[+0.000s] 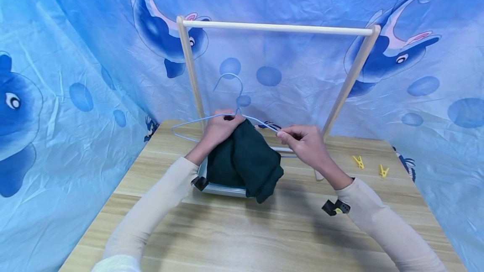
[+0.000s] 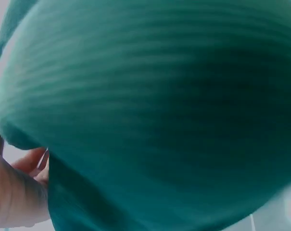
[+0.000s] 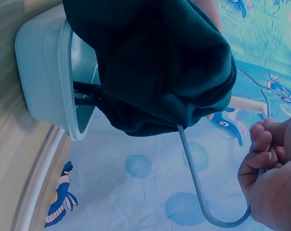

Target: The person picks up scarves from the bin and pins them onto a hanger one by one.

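Note:
A dark green garment (image 1: 245, 158) hangs bunched below my left hand (image 1: 221, 128), which grips its upper edge close to the hanger's neck. The thin light-blue wire hanger (image 1: 242, 87) stands with its hook up. My right hand (image 1: 306, 144) pinches the hanger's right arm near its end. In the right wrist view, the fingers (image 3: 260, 154) curl round the wire, and part of the hanger (image 3: 196, 180) runs into the garment (image 3: 159, 62). Green fabric (image 2: 145, 110) fills most of the left wrist view, with part of the hand (image 2: 18, 192) at the lower left.
Behind the garment stands a wooden rack with a white top bar (image 1: 276, 27). A pale plastic tub (image 3: 44, 72) sits on the table (image 1: 242, 238) under the garment, partly covered by it. Two yellow clothespins (image 1: 358, 162) lie at the right. A blue dolphin-print curtain (image 1: 75, 137) surrounds the table.

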### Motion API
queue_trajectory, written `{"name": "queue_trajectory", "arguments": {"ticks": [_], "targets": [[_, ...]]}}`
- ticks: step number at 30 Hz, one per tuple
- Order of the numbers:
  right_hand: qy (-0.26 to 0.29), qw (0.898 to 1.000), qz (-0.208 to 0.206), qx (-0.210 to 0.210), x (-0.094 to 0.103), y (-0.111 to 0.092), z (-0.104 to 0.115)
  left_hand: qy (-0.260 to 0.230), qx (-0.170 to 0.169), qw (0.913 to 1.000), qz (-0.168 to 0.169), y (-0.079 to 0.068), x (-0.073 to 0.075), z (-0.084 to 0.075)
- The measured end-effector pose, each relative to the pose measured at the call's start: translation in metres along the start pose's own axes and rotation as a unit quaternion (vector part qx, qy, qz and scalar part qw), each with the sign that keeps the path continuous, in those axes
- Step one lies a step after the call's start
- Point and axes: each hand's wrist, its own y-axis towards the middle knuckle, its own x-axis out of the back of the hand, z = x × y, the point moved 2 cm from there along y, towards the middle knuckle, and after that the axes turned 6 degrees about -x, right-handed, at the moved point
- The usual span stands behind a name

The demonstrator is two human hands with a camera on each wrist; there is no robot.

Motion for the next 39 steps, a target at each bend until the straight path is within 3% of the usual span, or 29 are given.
{"name": "queue_trajectory", "arguments": {"ticks": [2, 4, 10, 14, 19, 21, 23, 27, 31, 35, 39], "targets": [[-0.002, 1.0, -0.002, 0.0, 0.001, 0.0, 0.001, 0.008, 0.023, 0.9995, 0.02, -0.006, 0.002, 0.0], [-0.002, 1.0, -0.005, 0.001, 0.001, 0.0, 0.002, 0.014, 0.025, 0.9986, 0.045, -0.011, 0.003, -0.001], [0.001, 1.0, -0.008, -0.002, 0.002, 0.0, 0.003, 0.033, -0.053, 0.9878, 0.143, -0.021, 0.009, -0.002], [-0.001, 1.0, -0.006, 0.002, 0.002, -0.002, 0.004, 0.05, -0.059, 0.9814, 0.176, -0.026, 0.012, 0.0], [0.004, 1.0, 0.004, 0.009, 0.002, -0.004, 0.004, 0.066, -0.03, 0.9869, 0.145, -0.033, 0.014, 0.0], [0.005, 1.0, 0.005, 0.009, 0.002, -0.005, 0.004, 0.107, -0.029, 0.9862, 0.123, -0.036, 0.015, 0.0], [0.004, 1.0, 0.004, 0.009, 0.002, -0.005, 0.004, 0.165, -0.042, 0.9798, 0.105, -0.039, 0.016, -0.001], [-0.001, 1.0, 0.003, 0.01, 0.002, -0.006, 0.003, 0.242, -0.09, 0.9609, 0.1, -0.047, 0.016, -0.005], [-0.001, 1.0, 0.01, 0.001, 0.003, -0.007, 0.003, 0.272, -0.157, 0.943, 0.109, -0.055, 0.015, -0.013], [0.005, 1.0, 0.019, -0.006, 0.004, -0.006, 0.001, 0.295, -0.224, 0.9261, 0.072, -0.061, 0.018, -0.023], [0.009, 1.0, 0.026, -0.014, 0.005, -0.005, 0.0, 0.285, -0.28, 0.9165, 0.02, -0.065, 0.022, -0.034]]}}
